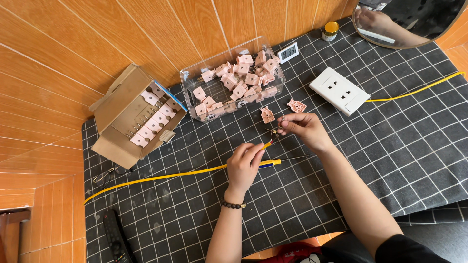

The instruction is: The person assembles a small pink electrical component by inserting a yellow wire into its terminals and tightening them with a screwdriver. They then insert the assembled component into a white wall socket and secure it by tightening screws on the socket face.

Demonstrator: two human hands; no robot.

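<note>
— What is held by the left hand point(245, 163)?
— The yellow cable point(161, 176) is pinched in its closed fingers, near the desk's point(414, 146) middle.
— And the right hand point(303, 127)?
— A small metal part point(277, 130) is gripped by its fingertips, just beside the cable end.

Pretty bright, even light from overhead — soft shadows, everything sharp, just some wide-angle bending near the edges.
</note>
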